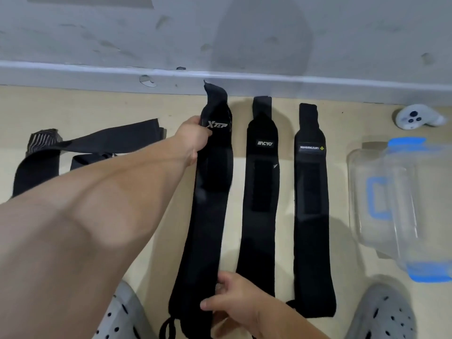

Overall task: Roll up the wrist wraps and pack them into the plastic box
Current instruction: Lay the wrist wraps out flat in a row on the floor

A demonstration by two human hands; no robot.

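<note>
The left hand [195, 138] is closed on the far end of the XTEP wrap [208, 216], pinching its left edge just beside the logo. The right hand [234, 297] grips the same wrap near its near end, fingers curled over the right edge. The wrap lies stretched lengthwise on the floor [97, 106] between the two hands, its far tip lifted against the baseboard [244, 81]. Just right of it lie two more black wraps, the middle wrap [261, 192] and the third wrap [310, 216], both flat and parallel. The plastic box [381, 192], clear with blue clips, sits further right, apart from both hands. Loose wraps [97, 145] lie bunched at the left.
</note>
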